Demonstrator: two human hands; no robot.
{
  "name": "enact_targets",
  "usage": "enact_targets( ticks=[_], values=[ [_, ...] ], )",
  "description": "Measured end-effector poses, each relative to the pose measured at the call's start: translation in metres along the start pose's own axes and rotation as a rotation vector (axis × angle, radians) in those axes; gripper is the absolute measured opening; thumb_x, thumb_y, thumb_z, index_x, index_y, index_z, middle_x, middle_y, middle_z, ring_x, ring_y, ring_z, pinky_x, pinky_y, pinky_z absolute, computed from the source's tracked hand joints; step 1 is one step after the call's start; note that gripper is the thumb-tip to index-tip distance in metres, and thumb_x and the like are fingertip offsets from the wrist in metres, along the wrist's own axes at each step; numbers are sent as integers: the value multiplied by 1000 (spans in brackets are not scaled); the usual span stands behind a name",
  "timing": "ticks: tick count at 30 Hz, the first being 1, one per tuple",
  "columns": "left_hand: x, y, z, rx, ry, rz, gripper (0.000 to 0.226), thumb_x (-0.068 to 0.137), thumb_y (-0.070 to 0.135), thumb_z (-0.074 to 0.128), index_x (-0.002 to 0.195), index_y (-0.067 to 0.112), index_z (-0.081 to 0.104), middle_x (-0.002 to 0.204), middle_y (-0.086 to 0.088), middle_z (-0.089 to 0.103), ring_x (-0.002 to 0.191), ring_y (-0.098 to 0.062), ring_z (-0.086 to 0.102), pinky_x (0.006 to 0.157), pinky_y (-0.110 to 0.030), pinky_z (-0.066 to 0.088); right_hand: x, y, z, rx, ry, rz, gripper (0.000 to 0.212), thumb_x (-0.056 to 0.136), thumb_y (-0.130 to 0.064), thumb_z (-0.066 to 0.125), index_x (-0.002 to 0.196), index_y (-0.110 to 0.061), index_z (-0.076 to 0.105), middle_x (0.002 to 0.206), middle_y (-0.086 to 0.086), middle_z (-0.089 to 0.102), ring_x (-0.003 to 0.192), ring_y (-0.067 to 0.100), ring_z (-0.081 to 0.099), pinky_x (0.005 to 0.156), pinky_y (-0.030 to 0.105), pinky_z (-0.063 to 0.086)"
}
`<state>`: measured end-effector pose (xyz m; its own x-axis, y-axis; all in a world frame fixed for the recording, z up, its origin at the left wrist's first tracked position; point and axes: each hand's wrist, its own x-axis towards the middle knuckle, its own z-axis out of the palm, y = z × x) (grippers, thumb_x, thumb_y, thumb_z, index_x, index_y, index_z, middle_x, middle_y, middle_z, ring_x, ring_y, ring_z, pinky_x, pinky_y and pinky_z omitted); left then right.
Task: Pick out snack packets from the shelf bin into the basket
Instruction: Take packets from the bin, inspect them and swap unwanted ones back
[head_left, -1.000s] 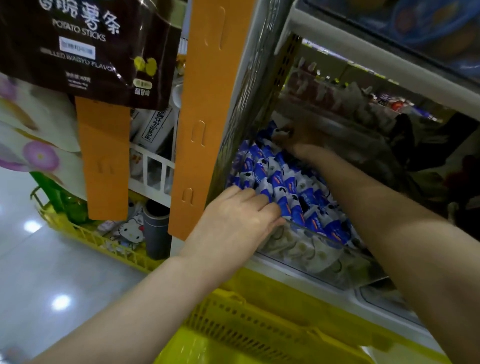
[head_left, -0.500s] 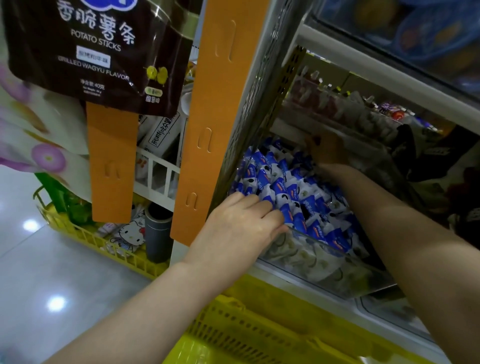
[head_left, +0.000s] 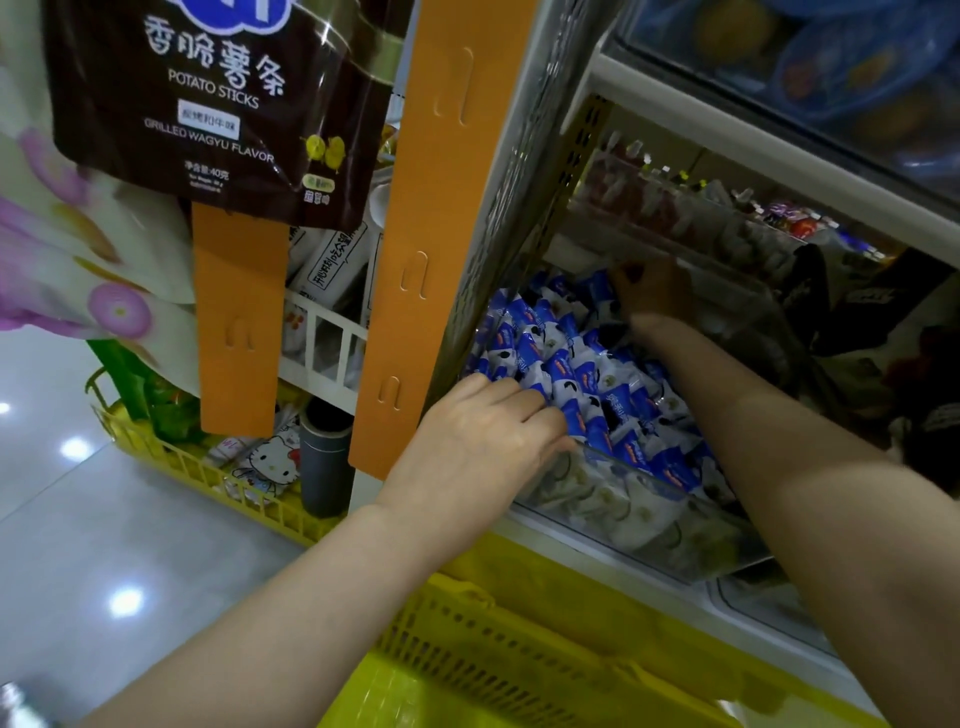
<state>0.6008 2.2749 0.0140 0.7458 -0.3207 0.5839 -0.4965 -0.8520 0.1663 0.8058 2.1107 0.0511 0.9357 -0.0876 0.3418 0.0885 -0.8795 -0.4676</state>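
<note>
Snack packets (head_left: 571, 374) piled in shelf bin (head_left: 649, 525), frame centre. Basket (head_left: 493, 639) below bin, bottom centre. Potato sticks bag (head_left: 218, 104) hanging upper left.
</note>
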Motion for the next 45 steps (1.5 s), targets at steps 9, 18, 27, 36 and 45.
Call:
enact_targets(
  ticks=[9,18,27,36,45],
  values=[
    [-2,5,-6,10,-104,-2,35,95,31,38,95,13,68,87,-4,68,85,-25,60,77,-35,41,-84,-29,-70,227,173,-206,23,97,-23,45,107,-11,61,97,9,64,84,17,58,69,25,42],
    [-16,51,-33,-843,127,-463,26,98,24,41,116,12,56,106,2,58,102,-12,52,88,-23,38,-216,-24,-111,708,-82,-150,20,94,-16,50,79,-26,58,66,-12,61,58,-3,54,53,17,49],
    [-55,88,-23,-1220,-201,-651,7,87,6,59,95,6,58,88,-5,66,72,-5,59,63,-13,47,-282,9,-92,870,-339,94,10,90,-14,54,83,-15,62,74,5,64,69,11,60,59,26,53],
    [-67,101,-3,-1217,-229,-859,23,94,24,49,74,16,56,76,-5,62,72,-12,61,59,-24,50,-296,35,-80,476,-232,-211,10,87,-21,62,81,-13,64,74,3,63,70,13,58,66,37,47],
    [-64,106,4,-1466,-390,-975,30,84,26,62,104,4,61,96,-12,71,83,-21,67,77,-38,55,-291,43,-87,566,-143,-55,13,91,-19,56,79,-18,61,69,-3,62,60,8,59,53,24,49]
  ],
)
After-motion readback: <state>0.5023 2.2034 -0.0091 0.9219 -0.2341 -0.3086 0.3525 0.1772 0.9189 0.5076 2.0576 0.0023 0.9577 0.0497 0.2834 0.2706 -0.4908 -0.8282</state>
